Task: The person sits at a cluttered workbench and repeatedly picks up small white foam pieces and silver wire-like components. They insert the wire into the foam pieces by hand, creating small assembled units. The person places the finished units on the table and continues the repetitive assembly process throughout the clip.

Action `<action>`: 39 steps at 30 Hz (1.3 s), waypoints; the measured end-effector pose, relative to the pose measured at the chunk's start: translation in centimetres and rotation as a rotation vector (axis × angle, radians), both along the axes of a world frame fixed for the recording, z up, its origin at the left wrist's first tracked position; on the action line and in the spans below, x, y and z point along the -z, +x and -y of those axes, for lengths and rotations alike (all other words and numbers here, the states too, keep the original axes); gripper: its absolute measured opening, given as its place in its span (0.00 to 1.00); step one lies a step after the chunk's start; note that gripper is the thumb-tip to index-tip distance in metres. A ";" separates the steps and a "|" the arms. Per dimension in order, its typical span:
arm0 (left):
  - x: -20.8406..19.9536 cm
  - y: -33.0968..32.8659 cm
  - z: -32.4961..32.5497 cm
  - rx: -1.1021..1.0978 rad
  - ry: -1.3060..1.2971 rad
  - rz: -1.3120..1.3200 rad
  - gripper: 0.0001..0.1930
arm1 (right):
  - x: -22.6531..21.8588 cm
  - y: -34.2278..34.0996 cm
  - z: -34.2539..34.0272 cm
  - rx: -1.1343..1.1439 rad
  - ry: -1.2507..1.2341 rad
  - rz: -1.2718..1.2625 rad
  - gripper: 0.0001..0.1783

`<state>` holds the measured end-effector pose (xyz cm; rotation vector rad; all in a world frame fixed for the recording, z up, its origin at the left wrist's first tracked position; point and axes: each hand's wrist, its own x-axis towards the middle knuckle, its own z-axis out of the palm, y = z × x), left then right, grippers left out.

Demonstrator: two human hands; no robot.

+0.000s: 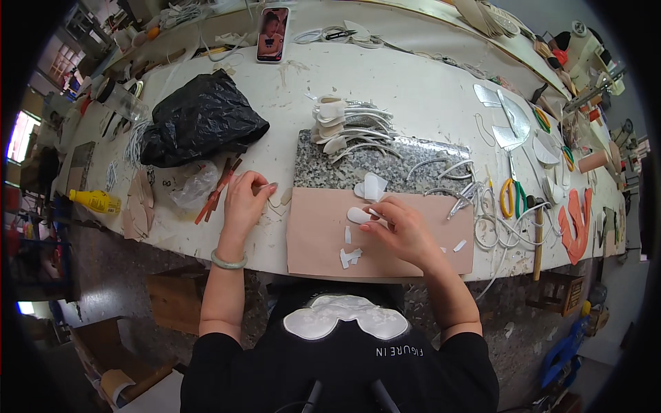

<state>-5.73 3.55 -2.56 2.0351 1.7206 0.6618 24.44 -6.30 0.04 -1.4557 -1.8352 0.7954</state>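
Note:
My right hand is closed over a pinkish-beige sheet, its fingertips pinching the edge of a white rounded piece. Just beyond, another white curved piece lies where the sheet meets a speckled granite slab. White scraps are scattered on the sheet. Left of it, my left hand has thumb and forefinger brought together; whatever is between them is too small to make out. Reddish-brown strips lie beside that hand, next to a crumpled clear plastic bag.
White strap pieces are heaped on the slab. A black plastic bag bulges at the left, with a yellow bottle nearer the edge. A phone stands behind. On the right are scissors, a hammer and white cords.

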 end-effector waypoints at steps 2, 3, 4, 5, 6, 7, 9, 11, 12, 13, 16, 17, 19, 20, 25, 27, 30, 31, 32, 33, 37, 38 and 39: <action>0.5 0.0 -0.2 -0.048 -0.031 0.150 0.07 | -0.4 -0.2 -0.2 -0.024 0.007 -0.007 0.14; 0.7 0.1 -0.3 -0.072 -0.048 0.225 0.07 | -0.7 -0.5 -0.3 -0.039 0.017 -0.032 0.13; 0.6 0.2 0.0 -0.061 -0.058 0.304 0.07 | -1.0 -0.8 -0.5 -0.054 0.029 -0.056 0.12; -0.2 0.9 0.6 -0.045 -0.072 0.385 0.07 | -1.2 -1.2 -0.7 -0.065 0.037 -0.078 0.12; -0.8 1.6 1.3 -0.030 -0.090 0.469 0.07 | -1.3 -1.7 -0.9 -0.062 0.071 -0.111 0.12; -1.4 2.5 2.1 0.030 -0.197 0.592 0.08 | -1.4 -2.5 -1.3 -0.058 0.105 -0.144 0.13; -2.7 4.4 3.9 0.143 -0.415 0.834 0.08 | -1.4 -3.7 -1.7 -0.073 0.145 -0.178 0.13; -3.3 5.4 4.6 0.214 -0.537 0.896 0.08 | -1.3 -4.4 -2.0 -0.108 0.162 -0.187 0.14; -3.4 5.6 4.7 0.217 -0.596 0.906 0.08 | -0.7 -4.1 -2.2 -0.155 0.140 -0.142 0.15; -3.4 5.7 4.8 0.220 -0.655 0.915 0.08 | -0.2 -3.9 -2.1 -0.130 0.061 -0.188 0.14; -2.7 5.6 5.0 0.230 -0.652 0.844 0.10 | 0.6 -3.5 -1.5 -0.058 -0.147 -0.281 0.14; -2.6 5.7 5.2 0.239 -0.630 0.830 0.10 | 0.6 -3.4 -1.5 -0.038 -0.196 -0.285 0.14; -1.5 5.4 5.0 0.304 -0.515 0.747 0.09 | 0.4 -3.4 -1.3 0.000 -0.247 -0.276 0.13; -1.3 5.3 4.9 0.336 -0.456 0.703 0.09 | 0.0 -3.5 -1.2 0.018 -0.248 -0.264 0.13; -1.9 5.6 4.9 0.239 -0.655 0.819 0.09 | -0.2 -4.0 -1.1 -0.051 0.215 0.031 0.11; -2.1 5.7 4.9 0.243 -0.676 0.859 0.10 | -0.8 -3.8 -1.4 -0.091 0.268 0.135 0.12; -3.2 5.8 5.0 0.246 -0.713 0.827 0.10 | 0.1 -3.6 -1.6 -0.175 0.301 0.176 0.13; -3.3 5.9 5.0 0.263 -0.700 0.794 0.10 | 0.3 -3.4 -1.7 -0.213 0.291 0.205 0.13; -3.3 5.9 5.1 0.276 -0.684 0.762 0.10 | 0.5 -3.1 -1.9 -0.256 0.283 0.232 0.13; -3.2 6.0 5.1 0.291 -0.641 0.729 0.10 | 0.5 -3.0 -2.0 -0.299 0.276 0.260 0.13; -3.4 6.5 5.7 0.283 -0.563 0.683 0.10 | -0.1 -3.6 -1.6 -0.237 0.256 0.143 0.09; -3.8 6.5 5.9 0.263 -0.563 0.693 0.11 | -0.2 -3.6 -1.6 -0.169 0.228 0.010 0.08; -4.0 6.5 5.9 0.231 -0.582 0.742 0.10 | -0.2 -3.6 -1.6 -0.100 0.199 -0.123 0.07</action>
